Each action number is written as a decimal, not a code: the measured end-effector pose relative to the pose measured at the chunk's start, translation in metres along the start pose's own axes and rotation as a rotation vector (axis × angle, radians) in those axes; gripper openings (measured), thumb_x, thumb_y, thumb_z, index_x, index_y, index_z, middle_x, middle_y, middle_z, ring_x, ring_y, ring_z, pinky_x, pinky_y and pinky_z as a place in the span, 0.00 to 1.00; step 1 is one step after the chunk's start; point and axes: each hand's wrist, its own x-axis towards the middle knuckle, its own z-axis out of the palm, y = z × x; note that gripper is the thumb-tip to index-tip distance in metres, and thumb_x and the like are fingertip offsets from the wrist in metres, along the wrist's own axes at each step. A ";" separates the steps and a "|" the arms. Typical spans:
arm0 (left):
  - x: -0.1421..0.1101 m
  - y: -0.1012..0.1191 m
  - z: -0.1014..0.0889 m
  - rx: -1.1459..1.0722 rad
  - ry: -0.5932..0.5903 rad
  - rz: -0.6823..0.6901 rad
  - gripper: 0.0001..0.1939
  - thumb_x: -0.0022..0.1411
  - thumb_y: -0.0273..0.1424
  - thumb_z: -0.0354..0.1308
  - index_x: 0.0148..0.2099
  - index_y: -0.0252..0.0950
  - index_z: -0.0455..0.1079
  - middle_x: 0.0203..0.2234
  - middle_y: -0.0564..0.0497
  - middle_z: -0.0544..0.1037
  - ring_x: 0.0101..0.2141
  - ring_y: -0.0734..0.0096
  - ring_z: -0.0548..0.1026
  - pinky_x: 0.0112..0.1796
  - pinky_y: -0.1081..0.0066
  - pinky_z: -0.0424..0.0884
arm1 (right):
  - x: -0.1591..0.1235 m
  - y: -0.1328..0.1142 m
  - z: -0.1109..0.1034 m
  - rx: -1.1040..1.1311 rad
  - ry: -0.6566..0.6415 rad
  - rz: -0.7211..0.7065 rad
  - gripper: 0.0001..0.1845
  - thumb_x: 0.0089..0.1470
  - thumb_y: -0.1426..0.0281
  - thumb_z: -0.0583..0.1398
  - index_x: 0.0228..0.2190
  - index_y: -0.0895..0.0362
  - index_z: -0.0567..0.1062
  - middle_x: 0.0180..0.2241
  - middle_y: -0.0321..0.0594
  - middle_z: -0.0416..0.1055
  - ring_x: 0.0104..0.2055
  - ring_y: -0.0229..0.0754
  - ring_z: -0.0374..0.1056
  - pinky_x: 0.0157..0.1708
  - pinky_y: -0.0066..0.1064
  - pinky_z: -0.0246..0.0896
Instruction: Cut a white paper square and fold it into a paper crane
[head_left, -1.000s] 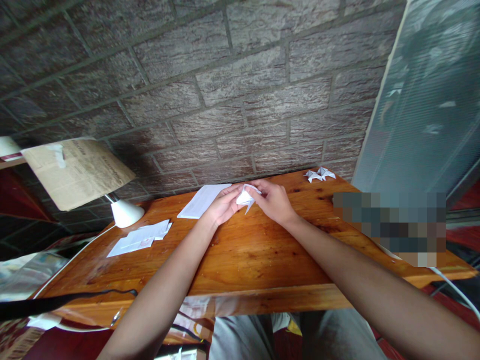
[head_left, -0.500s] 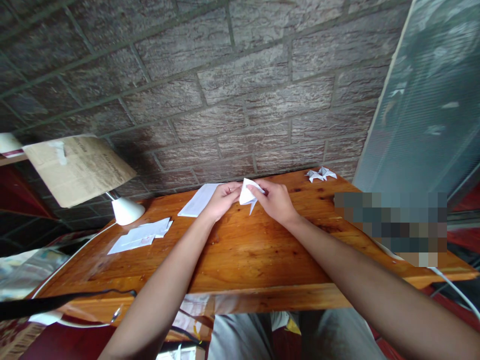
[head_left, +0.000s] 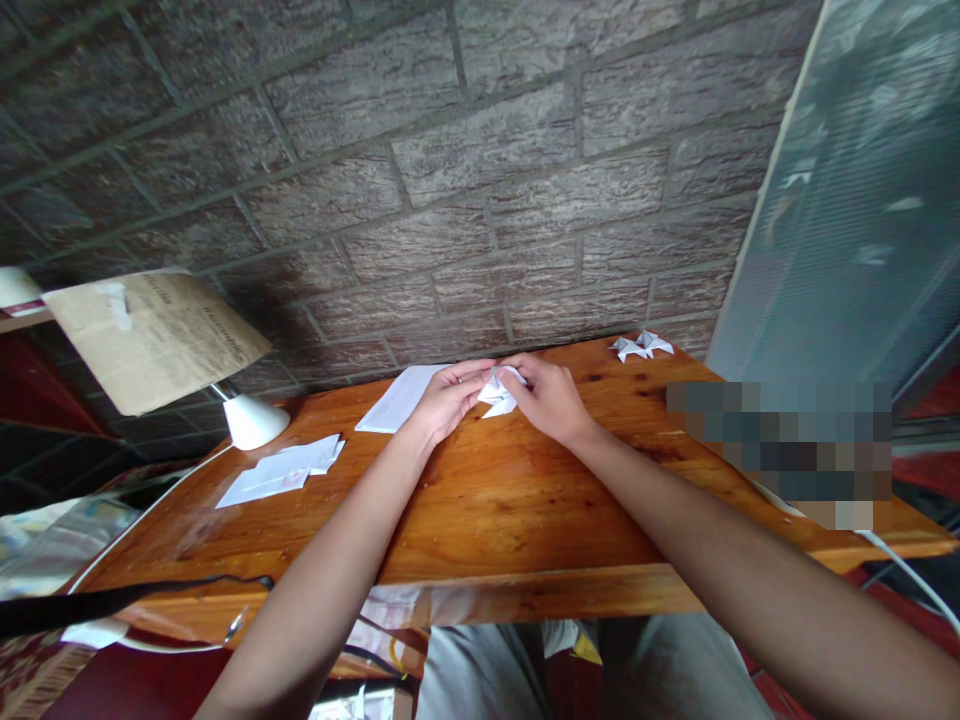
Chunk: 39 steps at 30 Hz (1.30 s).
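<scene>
A small piece of folded white paper point(head_left: 498, 396) is held between both hands, a little above the wooden table point(head_left: 517, 500). My left hand point(head_left: 450, 396) is closed on its left side, with fingers along the top edge. My right hand point(head_left: 549, 396) grips the right side, its thumb pressed on the near face. The fingers partly cover the folds. Beyond and left of my left hand lies a stack of white paper point(head_left: 396, 400). Two folded paper figures point(head_left: 642, 346) stand at the table's far right.
Several loose white sheets point(head_left: 281, 470) lie on the left of the table. Behind them stands a lamp point(head_left: 255, 422) with a brown paper shade point(head_left: 157, 335). A stone-block wall point(head_left: 480, 200) borders the far edge. A white cable point(head_left: 911, 580) hangs at the right corner.
The folded paper has turned in my hands: its upright point is gone from view and a flatter, pointed flap now shows lower down. My left fingers have moved across its top.
</scene>
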 end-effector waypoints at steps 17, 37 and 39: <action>0.004 -0.004 -0.001 0.116 0.071 0.168 0.16 0.44 0.30 0.71 0.38 0.34 0.78 0.29 0.48 0.82 0.30 0.70 0.78 0.39 0.70 0.70 | 0.004 0.008 0.001 0.129 -0.065 -0.014 0.15 0.54 0.73 0.57 0.42 0.53 0.78 0.34 0.37 0.79 0.34 0.41 0.73 0.36 0.31 0.66; 0.002 -0.001 0.001 0.119 0.001 0.124 0.15 0.45 0.37 0.71 0.34 0.33 0.78 0.26 0.51 0.79 0.28 0.73 0.74 0.36 0.70 0.69 | 0.002 0.004 0.001 0.173 -0.052 0.048 0.12 0.55 0.61 0.60 0.37 0.56 0.76 0.29 0.38 0.78 0.24 0.37 0.71 0.24 0.25 0.62; 0.002 -0.001 -0.002 0.167 -0.050 0.136 0.15 0.48 0.38 0.69 0.34 0.32 0.77 0.27 0.51 0.79 0.28 0.73 0.73 0.35 0.72 0.68 | 0.001 0.004 0.001 0.181 -0.059 0.056 0.13 0.54 0.60 0.61 0.37 0.56 0.75 0.28 0.37 0.78 0.21 0.36 0.69 0.24 0.25 0.62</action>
